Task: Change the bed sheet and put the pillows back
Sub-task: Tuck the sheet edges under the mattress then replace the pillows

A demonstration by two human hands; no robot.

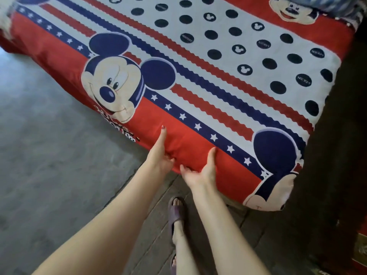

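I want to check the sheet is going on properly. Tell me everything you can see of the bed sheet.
The bed sheet is smooth printed fabric spread flat over the mattress: a red border, a navy band of white stars, wavy red and navy stripes, a white field of navy dots, and cartoon mouse faces. Its red edge drapes over the near side. The left hand and right hand grip that edge side by side, thumbs on top, fingers curled beneath. Blue patterned fabric lies at the far right corner.

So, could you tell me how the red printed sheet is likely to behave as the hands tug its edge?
The sheet probably moves floppy and light: it bunches where the left hand and right hand grip it. Stretched smooth on top, it likely slides rather than resists.
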